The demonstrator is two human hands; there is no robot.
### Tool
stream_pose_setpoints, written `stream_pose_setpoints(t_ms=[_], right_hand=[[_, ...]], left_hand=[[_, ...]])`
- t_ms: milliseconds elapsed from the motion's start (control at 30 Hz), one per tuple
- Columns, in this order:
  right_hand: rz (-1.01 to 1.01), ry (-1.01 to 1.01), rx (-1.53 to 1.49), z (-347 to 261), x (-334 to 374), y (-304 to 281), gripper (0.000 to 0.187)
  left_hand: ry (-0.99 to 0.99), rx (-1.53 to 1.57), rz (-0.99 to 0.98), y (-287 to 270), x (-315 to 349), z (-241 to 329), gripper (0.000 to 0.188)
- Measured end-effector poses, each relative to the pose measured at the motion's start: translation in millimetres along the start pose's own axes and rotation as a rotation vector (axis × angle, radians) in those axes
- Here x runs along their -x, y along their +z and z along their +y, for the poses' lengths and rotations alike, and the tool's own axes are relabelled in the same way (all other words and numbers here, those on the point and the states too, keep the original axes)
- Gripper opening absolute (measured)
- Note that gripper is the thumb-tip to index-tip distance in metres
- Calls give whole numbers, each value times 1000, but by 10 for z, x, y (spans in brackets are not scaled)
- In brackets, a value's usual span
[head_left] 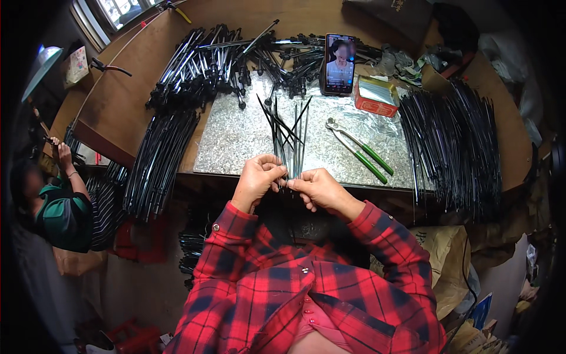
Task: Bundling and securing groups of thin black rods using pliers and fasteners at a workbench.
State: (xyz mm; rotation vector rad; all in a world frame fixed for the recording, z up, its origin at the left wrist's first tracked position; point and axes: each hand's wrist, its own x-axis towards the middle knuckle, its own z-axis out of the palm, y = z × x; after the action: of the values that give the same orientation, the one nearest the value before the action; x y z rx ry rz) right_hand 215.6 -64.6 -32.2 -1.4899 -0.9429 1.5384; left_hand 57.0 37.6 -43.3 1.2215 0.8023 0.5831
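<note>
Both my hands are at the front edge of a silvery, speckled work surface [227, 133]. Several thin dark rods [285, 133] fan out away from me, some crossing each other. Their near ends are pinched in my left hand [258, 180], thumb against the curled fingers. Close beside it, my right hand [321, 190] pinches the near ends of the rods on its side between thumb and forefinger. The fingertips almost meet, and they hide part of the rod ends. To the right of the rods lies a pair of cutters with green handles [372, 160], its jaws toward the rods.
A phone [340, 65] stands upright at the back beside a red box [375, 106]. Piles of rods with black fittings [200, 68] fill the back left. Bundles of long dark rods lie left [162, 162] and right [454, 147]. Another person [65, 206] works at far left.
</note>
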Motion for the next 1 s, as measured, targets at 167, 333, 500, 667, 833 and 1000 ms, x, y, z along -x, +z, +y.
stream_pose_setpoints(t_ms=[167, 333, 500, 667, 833, 1000], right_hand=[[-5, 3, -4, 2, 19, 17, 30], [23, -4, -12, 24, 10, -52, 30], [-40, 11, 7, -51, 53, -29, 28], [-105, -18, 2, -14, 51, -62, 27], [-6, -22, -32, -12, 26, -77, 26], [-30, 13, -15, 2, 21, -24, 27]], left_hand=[[-4, 5, -6, 11, 8, -22, 17], [3, 34, -9, -20, -24, -33, 17], [14, 35, -2, 30, -11, -21, 21], [-2, 49, -16, 20, -17, -24, 28], [-10, 45, -42, 48, -7, -25, 25], [-11, -20, -106, 115, 43, -16, 22]])
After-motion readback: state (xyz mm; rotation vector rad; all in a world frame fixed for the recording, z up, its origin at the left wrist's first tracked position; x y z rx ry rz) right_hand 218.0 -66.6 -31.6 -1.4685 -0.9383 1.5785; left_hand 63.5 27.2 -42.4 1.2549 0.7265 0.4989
